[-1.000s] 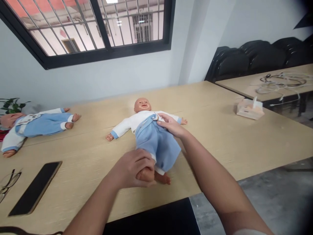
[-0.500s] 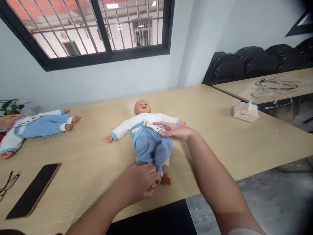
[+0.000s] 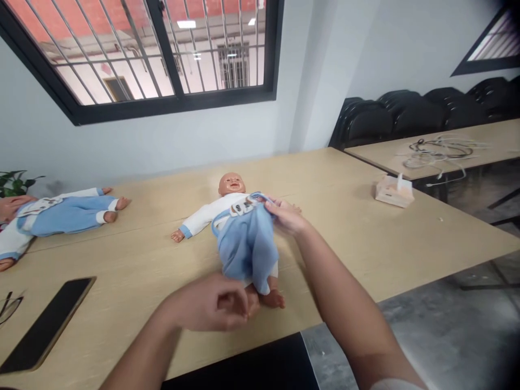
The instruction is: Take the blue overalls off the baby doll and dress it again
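Note:
A baby doll (image 3: 232, 187) in a white top lies on its back in the middle of the long wooden table (image 3: 365, 233), feet toward me. Its light blue trousers (image 3: 247, 246) are bunched up over the legs. My left hand (image 3: 213, 306) is closed around the doll's foot at the near end. My right hand (image 3: 286, 215) pinches the waistband of the blue trousers at the doll's side and holds it lifted.
A second dressed doll (image 3: 60, 214) lies at the far left by a plant (image 3: 16, 183). A black phone (image 3: 44, 325) and glasses (image 3: 8, 306) lie near left. A tissue box (image 3: 394, 189) stands right; cables (image 3: 441, 149) lie on another table before black chairs (image 3: 406, 114).
My right hand has lifted the trousers' waistband up from the doll's belly, and the fabric has bunched narrower. My left hand keeps its hold at the foot. The view has shifted slightly.

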### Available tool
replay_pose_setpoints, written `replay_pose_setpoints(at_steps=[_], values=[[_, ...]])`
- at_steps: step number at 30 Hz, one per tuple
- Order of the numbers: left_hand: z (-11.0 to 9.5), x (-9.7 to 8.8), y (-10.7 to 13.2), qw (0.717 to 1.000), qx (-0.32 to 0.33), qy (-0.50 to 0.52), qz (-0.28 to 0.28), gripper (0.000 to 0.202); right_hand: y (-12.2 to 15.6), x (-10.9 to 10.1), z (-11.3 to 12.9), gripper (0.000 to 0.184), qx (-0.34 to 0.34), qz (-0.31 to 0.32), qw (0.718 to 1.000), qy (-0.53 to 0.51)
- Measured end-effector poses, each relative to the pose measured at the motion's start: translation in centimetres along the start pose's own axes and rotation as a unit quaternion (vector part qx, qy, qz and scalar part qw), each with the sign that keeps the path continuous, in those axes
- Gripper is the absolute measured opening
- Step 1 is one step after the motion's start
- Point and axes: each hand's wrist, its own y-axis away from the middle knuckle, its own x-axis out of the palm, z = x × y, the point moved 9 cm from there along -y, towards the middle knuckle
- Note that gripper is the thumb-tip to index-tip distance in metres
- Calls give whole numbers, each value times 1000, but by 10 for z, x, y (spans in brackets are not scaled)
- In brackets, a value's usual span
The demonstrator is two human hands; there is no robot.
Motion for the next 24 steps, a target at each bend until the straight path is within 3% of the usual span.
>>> replay_pose_setpoints(at_steps=[2, 3, 5, 6, 8, 10, 13, 15, 18, 19, 21, 24], values=[[10, -36, 3, 987, 7, -6, -163, 13, 2, 23, -2, 59, -7, 62, 997, -45], [18, -55, 9, 964, 3, -24, -265, 18, 5, 35, -3, 63, -2, 97, 994, -51], [29, -82, 23, 902, 9, -43, -429, 42, 12, 54, -7, 69, 19, 160, 986, -47], [35, -88, 25, 886, 21, -32, -462, 59, 16, 62, -9, 69, 35, 188, 981, -40], [44, -92, 14, 897, 46, 21, -440, 92, 23, 73, -17, 61, 75, 232, 970, -24], [46, -91, -6, 926, 52, 66, -369, 115, 28, 78, -24, 47, 109, 258, 960, -17], [41, -88, -36, 964, 5, 55, -259, 130, 29, 76, -29, 35, 136, 257, 956, -30], [38, -80, -52, 982, -34, 30, -182, 119, 24, 68, -28, 36, 127, 228, 964, -43], [48, -70, -60, 989, -85, 31, -114, 63, 11, 42, -17, 36, 66, 127, 988, -52], [55, -70, -58, 987, -100, 44, -116, 49, 8, 34, -12, 36, 41, 93, 994, -47], [73, -76, -49, 976, -117, 89, -163, 44, 5, 26, -4, 41, 1, 64, 998, -4], [94, -85, -36, 939, -103, 203, -258, 50, 8, 44, -3, 58, 2, 139, 983, 122]])
